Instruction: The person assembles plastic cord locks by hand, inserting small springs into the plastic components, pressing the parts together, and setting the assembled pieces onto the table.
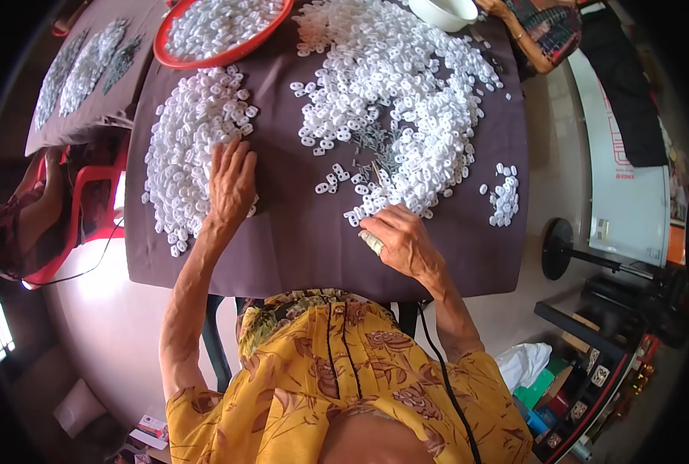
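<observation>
My left hand (232,185) lies with its fingers stretched out on the right edge of a long pile of small white plastic pieces with two holes (186,139). My right hand (402,241) has its fingers curled into a pinch at the near edge of a larger heap of the same white pieces (437,147). Whatever is between those fingertips is hidden. One finger of this hand has a pale wrapping (372,241). Small grey pin-like pieces (375,147) lie within the larger heap. A few loose white pieces (330,182) rest left of them.
A red basin (228,59) of white pieces and a white bowl (446,14) stand at the far side of the purple-brown tablecloth (298,255). A small white cluster (504,197) lies right. Another person's arm (526,39) reaches in at the far right; someone sits at left.
</observation>
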{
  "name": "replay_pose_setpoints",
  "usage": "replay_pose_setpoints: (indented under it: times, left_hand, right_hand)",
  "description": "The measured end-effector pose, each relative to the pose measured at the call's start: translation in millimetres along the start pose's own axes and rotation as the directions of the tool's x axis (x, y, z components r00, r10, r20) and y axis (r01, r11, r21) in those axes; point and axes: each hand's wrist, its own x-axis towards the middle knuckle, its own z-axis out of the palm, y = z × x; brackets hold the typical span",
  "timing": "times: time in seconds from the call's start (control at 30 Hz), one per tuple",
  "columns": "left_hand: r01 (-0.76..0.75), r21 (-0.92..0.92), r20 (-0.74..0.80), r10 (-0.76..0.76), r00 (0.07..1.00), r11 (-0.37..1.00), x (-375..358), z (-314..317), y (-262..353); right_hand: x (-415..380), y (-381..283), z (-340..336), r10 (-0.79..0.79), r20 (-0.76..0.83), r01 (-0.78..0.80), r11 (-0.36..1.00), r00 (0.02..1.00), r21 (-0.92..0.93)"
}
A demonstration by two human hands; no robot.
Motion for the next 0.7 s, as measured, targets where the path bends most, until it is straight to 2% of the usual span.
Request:
replay_pose_setpoints:
  times: [0.13,0.27,0.33,0.37,0.43,0.5,0.57,0.7]
  left_hand:
    - [0.002,0.021,0.026,-0.003,1.000,1.000,-9.5,-10.6,-1.4]
    - [0.044,-0.011,0.013,-0.044,0.999,0.999,-9.4,-26.1,14.2]
    - [0.087,-0.102,0.005,-0.087,0.996,0.991,-8.1,-27.9,24.4]
    - [0.058,-0.109,-0.043,-0.063,0.997,0.992,-6.9,-26.9,30.4]
    - [0.071,-0.252,-0.026,-0.080,0.996,0.965,-3.1,-23.4,47.7]
    - [0.057,-0.291,-0.071,-0.081,0.994,0.955,0.2,-19.0,60.6]
    - [0.091,-0.368,0.015,-0.092,0.996,0.925,-0.8,-16.6,70.9]
    - [0.103,-0.408,0.033,-0.098,0.995,0.907,2.0,-13.0,82.1]
  right_hand:
    - [3.7,7.3,-13.9,0.053,-0.021,-0.054,0.998,0.998,-0.021]
    - [20.9,26.0,-13.7,0.020,-0.075,-0.026,0.996,0.997,-0.082]
    - [38.0,35.4,-8.5,0.005,-0.078,-0.013,0.994,0.997,-0.109]
    - [46.8,40.9,-4.5,-0.009,-0.081,-0.003,0.990,0.997,-0.138]
    - [60.3,52.1,5.3,-0.035,-0.063,0.023,0.984,0.997,-0.178]
    - [70.7,58.5,12.5,-0.129,-0.044,0.115,0.964,0.991,-0.240]
    - [74.5,61.6,18.9,-0.142,-0.020,0.131,0.954,0.990,-0.270]
    - [77.3,65.5,21.4,-0.202,0.036,0.203,0.930,0.979,-0.306]
